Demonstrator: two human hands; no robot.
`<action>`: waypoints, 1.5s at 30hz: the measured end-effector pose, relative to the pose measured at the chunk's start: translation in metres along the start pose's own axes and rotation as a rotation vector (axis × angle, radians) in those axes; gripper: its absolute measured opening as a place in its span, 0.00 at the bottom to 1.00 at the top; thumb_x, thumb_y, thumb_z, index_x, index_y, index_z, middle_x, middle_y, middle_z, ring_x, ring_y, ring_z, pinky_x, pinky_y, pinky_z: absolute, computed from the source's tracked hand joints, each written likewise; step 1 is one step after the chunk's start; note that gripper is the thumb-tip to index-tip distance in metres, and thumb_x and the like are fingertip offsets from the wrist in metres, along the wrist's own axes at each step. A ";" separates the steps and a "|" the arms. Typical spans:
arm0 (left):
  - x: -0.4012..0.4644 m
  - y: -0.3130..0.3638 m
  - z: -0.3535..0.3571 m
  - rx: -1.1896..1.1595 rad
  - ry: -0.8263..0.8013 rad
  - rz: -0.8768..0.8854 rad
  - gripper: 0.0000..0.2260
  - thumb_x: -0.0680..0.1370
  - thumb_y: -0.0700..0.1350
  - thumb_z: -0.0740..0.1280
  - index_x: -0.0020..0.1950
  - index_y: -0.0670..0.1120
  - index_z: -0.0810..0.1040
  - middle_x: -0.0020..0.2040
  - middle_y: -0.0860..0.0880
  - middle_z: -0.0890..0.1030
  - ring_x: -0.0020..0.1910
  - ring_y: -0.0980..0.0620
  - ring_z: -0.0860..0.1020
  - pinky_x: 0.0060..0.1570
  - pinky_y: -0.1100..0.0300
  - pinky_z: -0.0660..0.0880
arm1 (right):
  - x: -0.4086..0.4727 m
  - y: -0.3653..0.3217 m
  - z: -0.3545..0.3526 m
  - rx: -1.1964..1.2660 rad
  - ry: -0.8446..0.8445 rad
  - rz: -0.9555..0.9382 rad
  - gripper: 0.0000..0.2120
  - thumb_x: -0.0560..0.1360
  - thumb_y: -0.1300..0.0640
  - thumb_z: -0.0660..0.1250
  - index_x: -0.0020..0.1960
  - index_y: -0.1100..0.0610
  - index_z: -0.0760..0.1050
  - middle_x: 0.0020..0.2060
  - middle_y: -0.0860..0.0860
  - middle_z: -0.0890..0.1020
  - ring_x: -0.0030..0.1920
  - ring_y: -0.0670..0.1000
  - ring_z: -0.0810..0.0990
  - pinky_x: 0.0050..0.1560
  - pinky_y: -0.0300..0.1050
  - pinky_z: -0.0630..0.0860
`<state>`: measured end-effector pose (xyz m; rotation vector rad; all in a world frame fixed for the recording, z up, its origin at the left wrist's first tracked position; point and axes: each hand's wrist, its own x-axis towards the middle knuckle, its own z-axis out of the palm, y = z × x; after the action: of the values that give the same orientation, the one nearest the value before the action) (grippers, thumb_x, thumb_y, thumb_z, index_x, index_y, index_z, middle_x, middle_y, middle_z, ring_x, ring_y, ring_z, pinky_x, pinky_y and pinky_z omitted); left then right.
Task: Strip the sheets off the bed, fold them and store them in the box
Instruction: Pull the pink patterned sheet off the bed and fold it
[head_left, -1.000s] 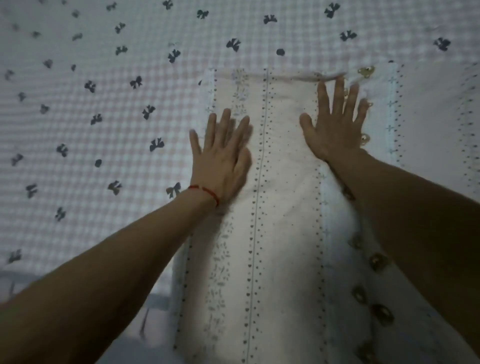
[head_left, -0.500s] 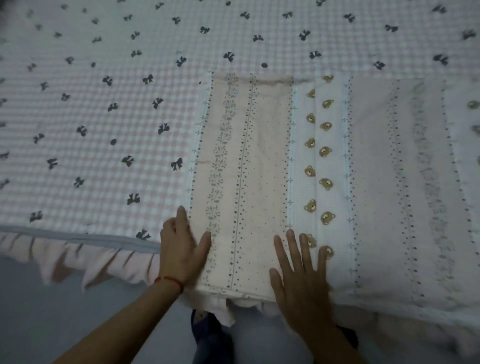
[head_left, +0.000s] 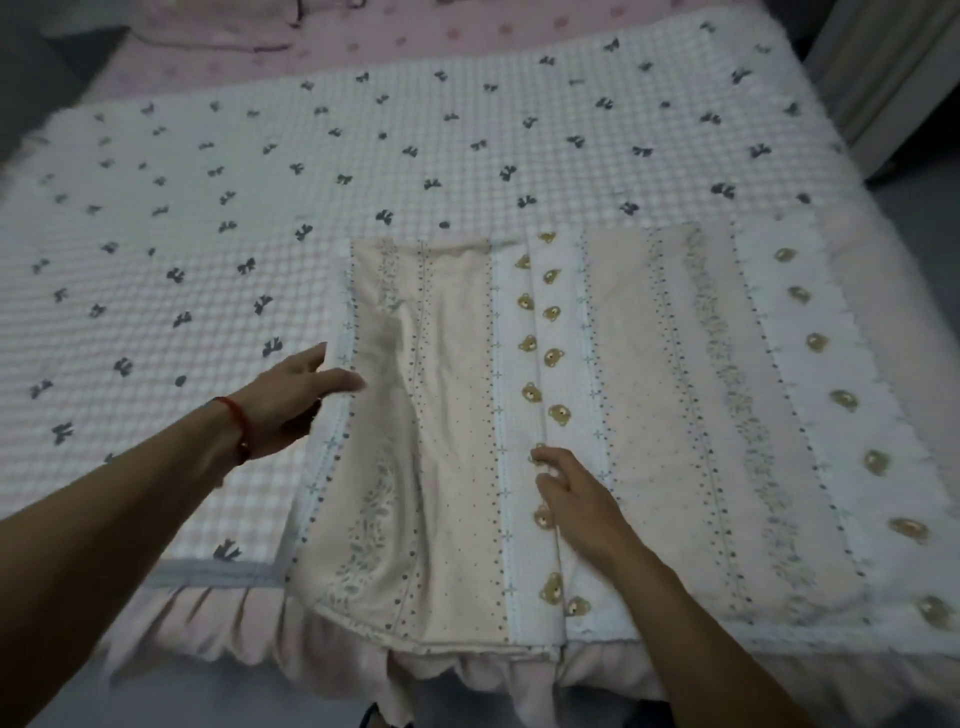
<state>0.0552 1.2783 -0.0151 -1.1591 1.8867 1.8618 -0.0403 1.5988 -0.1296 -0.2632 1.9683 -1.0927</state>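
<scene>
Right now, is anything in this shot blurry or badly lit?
Head view: dim, flat light; the left hand is motion-smeared at its fingertips on the folded sheet; the right hand is sharper; wide-angle lens bows the bed edge.

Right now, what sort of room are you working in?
Most likely a bedroom. A wide bed fills the view, with a bow-print cover and a frilled skirt along its near edge. A striped sheet lies half folded on it, and both hands, left and right, are on the sheet.
</scene>
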 end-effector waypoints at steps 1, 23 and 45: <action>-0.004 0.010 0.009 0.014 -0.040 0.021 0.20 0.77 0.43 0.72 0.69 0.53 0.77 0.63 0.42 0.82 0.56 0.34 0.79 0.67 0.30 0.68 | 0.001 0.000 -0.006 0.076 0.002 0.046 0.15 0.83 0.51 0.59 0.68 0.38 0.71 0.52 0.49 0.81 0.46 0.54 0.83 0.40 0.40 0.75; 0.041 0.048 0.380 1.121 0.075 0.304 0.19 0.81 0.51 0.60 0.72 0.51 0.67 0.66 0.43 0.73 0.63 0.42 0.71 0.60 0.45 0.74 | -0.074 0.104 -0.258 0.589 0.320 0.393 0.46 0.58 0.31 0.79 0.66 0.59 0.78 0.59 0.59 0.82 0.59 0.60 0.80 0.69 0.60 0.73; 0.074 -0.009 0.283 0.464 0.253 -0.058 0.40 0.75 0.52 0.74 0.78 0.44 0.54 0.62 0.44 0.75 0.56 0.44 0.77 0.50 0.56 0.72 | -0.082 0.115 -0.220 -0.370 0.485 0.387 0.21 0.77 0.37 0.65 0.59 0.49 0.64 0.50 0.50 0.80 0.46 0.52 0.78 0.52 0.49 0.77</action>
<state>-0.0850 1.5148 -0.1141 -1.3039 2.2289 1.1919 -0.1330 1.8425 -0.1148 0.2082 2.5164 -0.5670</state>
